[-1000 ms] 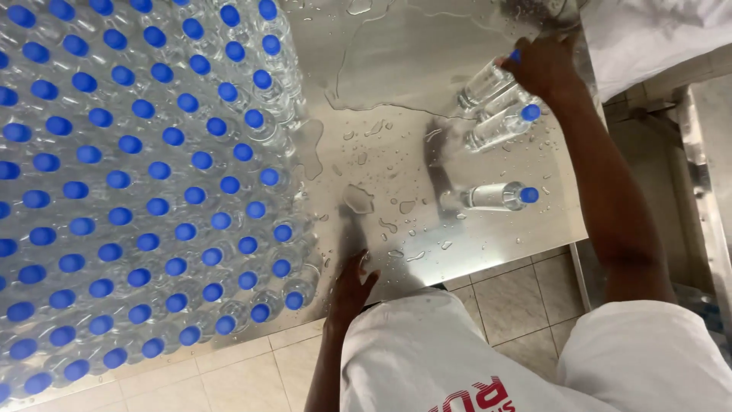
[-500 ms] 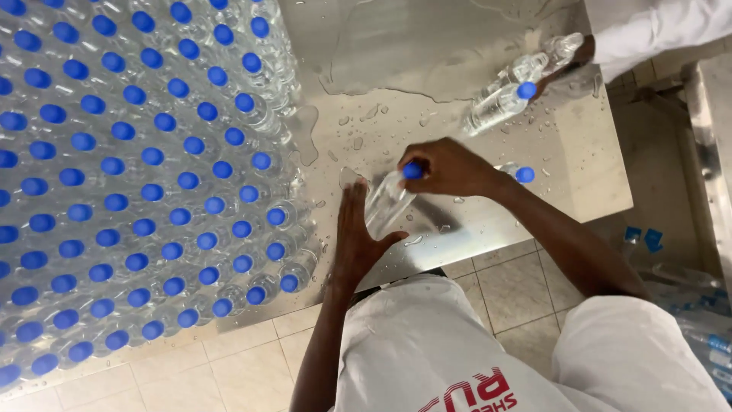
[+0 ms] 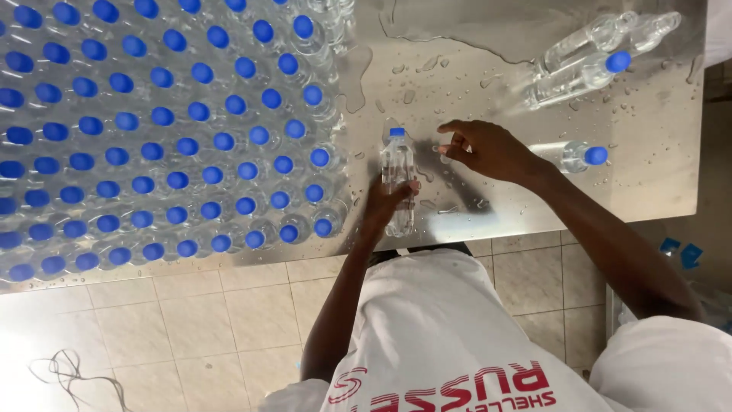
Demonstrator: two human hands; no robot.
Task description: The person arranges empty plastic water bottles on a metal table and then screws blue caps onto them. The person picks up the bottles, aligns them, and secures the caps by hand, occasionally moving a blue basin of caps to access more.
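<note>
A clear blue-capped bottle (image 3: 398,179) is clasped by the left hand (image 3: 387,200) on the wet steel table (image 3: 656,183), just beside the massed bottles (image 3: 152,130), while the right hand (image 3: 488,149) is held open above it; slippage on the wet surface is judged possible.

You stand at a shiny stainless steel table (image 3: 656,191) with a wet top; small drops and a wider puddle of water (image 3: 488,38) lie on it, and the metal gives back a soft light. Under you is a floor of pale beige square tiles (image 3: 198,328). At the lower left, a thin dark tangled wire (image 3: 76,374) lies on these tiles.
</note>
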